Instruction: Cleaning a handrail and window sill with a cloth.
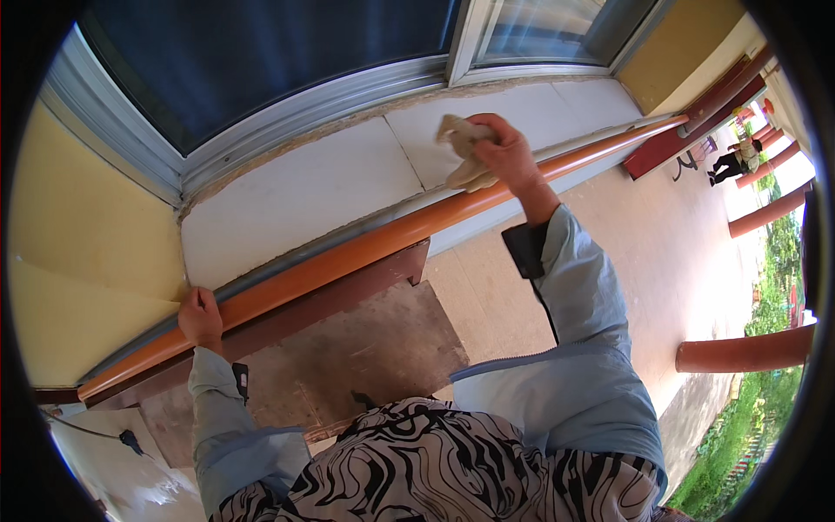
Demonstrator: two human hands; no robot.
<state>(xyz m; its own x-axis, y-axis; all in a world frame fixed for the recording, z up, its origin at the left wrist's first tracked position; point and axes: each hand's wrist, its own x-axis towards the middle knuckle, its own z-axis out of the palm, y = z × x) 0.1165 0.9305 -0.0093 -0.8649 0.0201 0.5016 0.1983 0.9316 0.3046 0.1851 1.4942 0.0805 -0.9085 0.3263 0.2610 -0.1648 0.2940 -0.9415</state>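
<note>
A beige cloth [466,153] is bunched in my right hand [505,150], above the white-tiled window sill and the far part of an orange handrail [365,251]. Part of the cloth hangs down over the rail. My left hand [200,318] is closed around the near part of the same handrail, close to the yellow wall; its fingertips are hidden. The white sill [306,189] runs between the handrail and the window frame.
A sliding window [456,39] stands behind the sill. Below the rail are a dark red ledge [339,287] and a brown floor patch [339,352]. Red-brown columns [743,349] line the walkway's right side. Another person [737,160] stands far off at the upper right.
</note>
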